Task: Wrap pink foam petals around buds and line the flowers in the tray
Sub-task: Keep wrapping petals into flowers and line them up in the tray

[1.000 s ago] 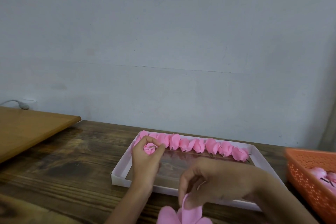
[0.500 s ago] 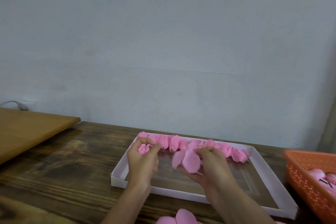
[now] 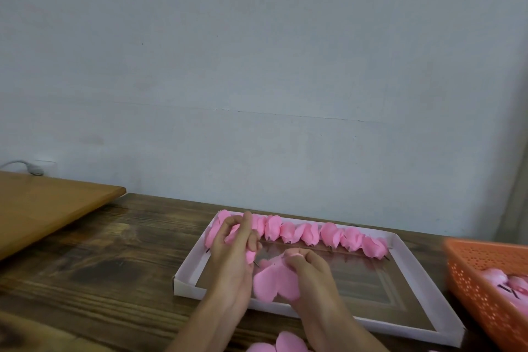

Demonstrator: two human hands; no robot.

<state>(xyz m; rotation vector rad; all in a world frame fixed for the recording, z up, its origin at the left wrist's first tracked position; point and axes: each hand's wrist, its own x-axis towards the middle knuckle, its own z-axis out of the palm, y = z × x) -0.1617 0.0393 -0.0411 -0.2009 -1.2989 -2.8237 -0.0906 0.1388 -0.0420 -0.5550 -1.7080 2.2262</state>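
A: What lies nearest?

B: Loose pink foam petals (image 3: 285,344), soft, matte and round-lobed, at the bottom edge on the dark, grainy wooden table (image 3: 114,266).

A: And the hands?

B: Both are over the near half of the shallow white cardboard tray (image 3: 187,290). The right hand (image 3: 310,276) pinches a petal piece (image 3: 273,284) by its top edge with curled fingertips. Its two rounded lobes hang like a heart against that hand's inner side. The left hand (image 3: 231,254) is curled round a small pink bud (image 3: 232,235), just left of the petal piece, with a thin dark stem poking out toward it.

A: Further back?

B: A row of wrapped flowers (image 3: 311,234), plump and pointed, sits touching along the tray's far wall. An orange perforated plastic basket (image 3: 480,280) holding more pink pieces stands to the right.
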